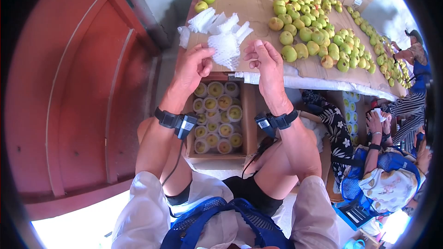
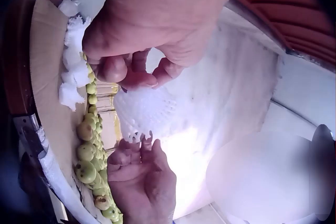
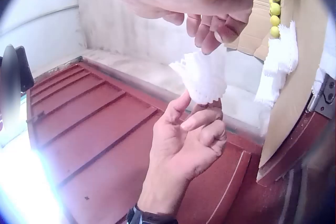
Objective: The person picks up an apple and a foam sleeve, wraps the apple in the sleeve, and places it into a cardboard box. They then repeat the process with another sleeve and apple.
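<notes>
My left hand (image 1: 196, 64) pinches a white foam net sleeve (image 1: 224, 50) between thumb and fingers, raised over the front edge of the cardboard-covered table (image 1: 258, 14). In the right wrist view the sleeve (image 3: 206, 79) stands up from those fingertips, flared at its top. My right hand (image 1: 266, 67) faces it from the other side, fingers bent loosely. The left wrist view has the right fingertips (image 2: 146, 141) right at the net's ragged edge. More foam nets (image 1: 201, 20) lie just behind on the cardboard.
Below the table edge, an open carton (image 1: 249, 129) holds net-wrapped apples (image 1: 215, 89). Loose green apples (image 1: 307, 32) spread across the table to the right. A red door (image 1: 69, 87) stands at the left. Another person (image 1: 387, 180) sits at the right, with someone standing beyond.
</notes>
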The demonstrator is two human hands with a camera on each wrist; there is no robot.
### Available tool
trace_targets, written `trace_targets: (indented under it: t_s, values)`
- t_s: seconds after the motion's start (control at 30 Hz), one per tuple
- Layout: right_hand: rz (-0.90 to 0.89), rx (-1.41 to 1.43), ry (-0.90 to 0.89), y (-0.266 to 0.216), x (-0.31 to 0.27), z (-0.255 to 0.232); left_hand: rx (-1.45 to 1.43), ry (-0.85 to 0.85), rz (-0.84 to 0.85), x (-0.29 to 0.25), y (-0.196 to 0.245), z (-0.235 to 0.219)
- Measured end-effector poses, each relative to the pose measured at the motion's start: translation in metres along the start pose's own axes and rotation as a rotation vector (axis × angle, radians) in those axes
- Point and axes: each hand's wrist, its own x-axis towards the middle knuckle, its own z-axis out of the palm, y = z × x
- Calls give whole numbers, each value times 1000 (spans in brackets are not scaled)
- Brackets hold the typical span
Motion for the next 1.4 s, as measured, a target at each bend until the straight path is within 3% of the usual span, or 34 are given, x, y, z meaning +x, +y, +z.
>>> trace_targets:
  t_s: [0.13,0.23,0.33,0.43,0.83,1.03,1.17,1.23,1.33,1.4]
  values:
    - [71,-90,-63,4,0,-2,-114,-67,-41,-1,0,-3]
    - [313,194,-235,8,2,-3,-153,-121,-70,1,-3,-3]
    - [347,355,-348,7,-1,-1,-160,-162,-87,0,-4,0]
    - [395,388,-340,5,3,-4,-173,-189,-110,0,-4,1]
    - [301,782,-469,15,9,-11,-448,-328,-155,-7,-2,7]
    - [344,740,-331,23,11,-8,-486,-425,-216,-10,-4,13]
    - [321,690,-368,21,12,-10,-440,-392,-241,-11,-7,17]
    - [306,673,-378,19,13,-9,-398,-339,-189,-10,-5,22]
    - [236,537,-250,13,14,-8,-298,-319,-72,-9,-2,22]
    - [143,286,-118,10,14,-13,-241,-282,-11,-6,-1,21]
